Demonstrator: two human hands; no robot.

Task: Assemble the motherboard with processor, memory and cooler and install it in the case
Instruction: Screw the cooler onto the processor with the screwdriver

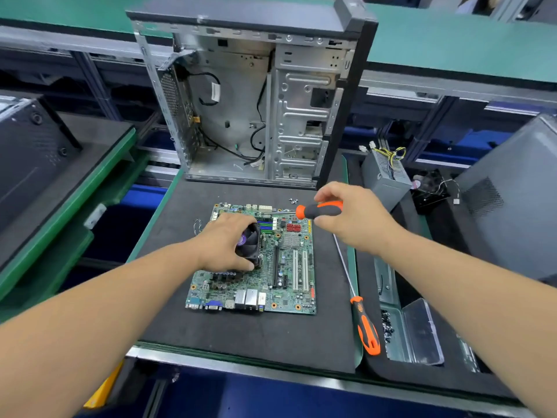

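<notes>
Dark mat point(247, 336), motherboard point(289, 267), left hand point(224, 245) atop cooler point(249, 244)

Bare black mat point(241, 336) is lying open near the motherboard point(289, 267) and along its left side — free passage there. On the right, a long screwdriver point(360, 306) is lying just beside the board, narrowing that strip. At the far edge, the open case point(301, 101) is standing upright, blocking the way, loose cables point(241, 152) hanging inside — small screws point(293, 201) are sitting between case and board.
</notes>
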